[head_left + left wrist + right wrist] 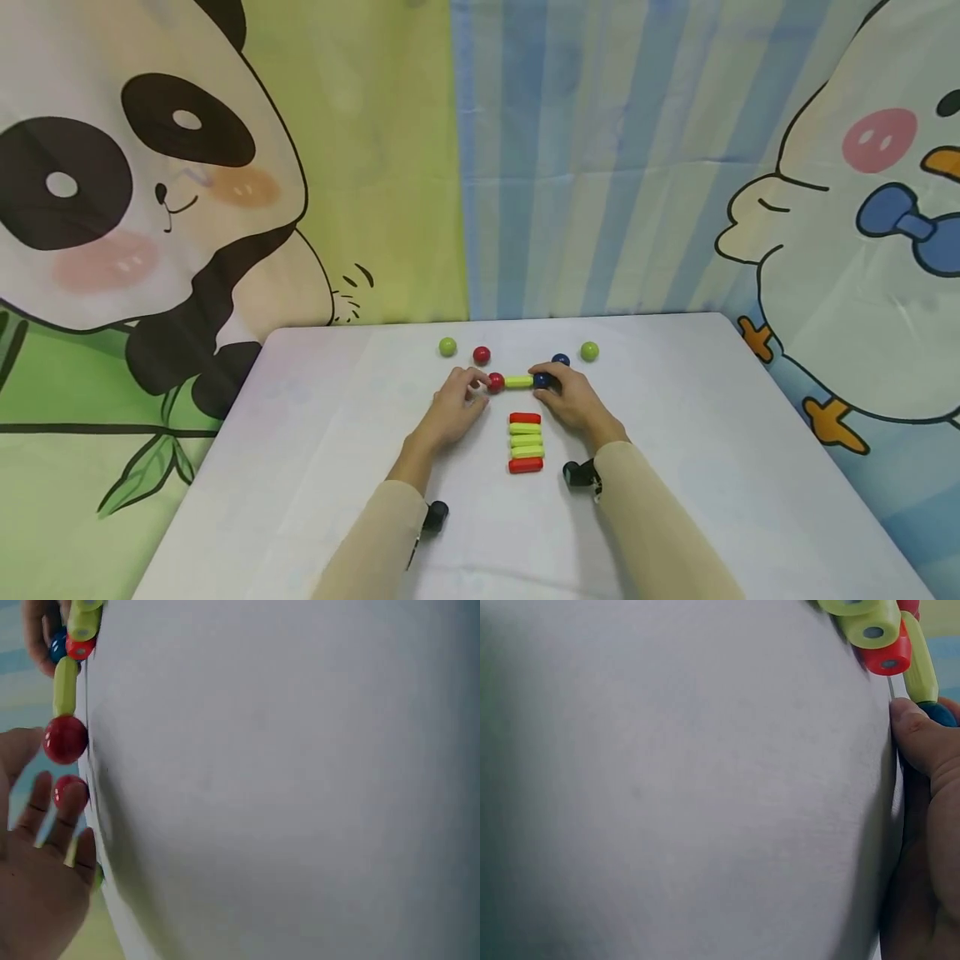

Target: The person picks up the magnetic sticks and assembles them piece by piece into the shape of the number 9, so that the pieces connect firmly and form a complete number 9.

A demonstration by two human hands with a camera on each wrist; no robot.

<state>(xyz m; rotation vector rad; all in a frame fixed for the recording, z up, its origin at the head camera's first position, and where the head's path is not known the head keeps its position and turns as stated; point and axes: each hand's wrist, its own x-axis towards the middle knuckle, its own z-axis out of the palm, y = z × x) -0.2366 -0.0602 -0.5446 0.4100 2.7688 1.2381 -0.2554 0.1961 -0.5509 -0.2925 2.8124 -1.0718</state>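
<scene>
A yellow-green rod lies across the table with a red ball at its left end and a dark blue ball at its right end. My right hand pinches the blue ball between thumb and fingers. Beside the red ball is my left hand, its fingers loosely spread and the thumb tip right by the ball in the left wrist view. Nearer to me, a column of short rods shows a red rod at the front, yellow-green rods in the middle and another red rod at the back.
Behind the hands are a green ball, a second red ball, a second blue ball partly covered by my right hand, and another green ball. A cartoon curtain hangs behind the white table.
</scene>
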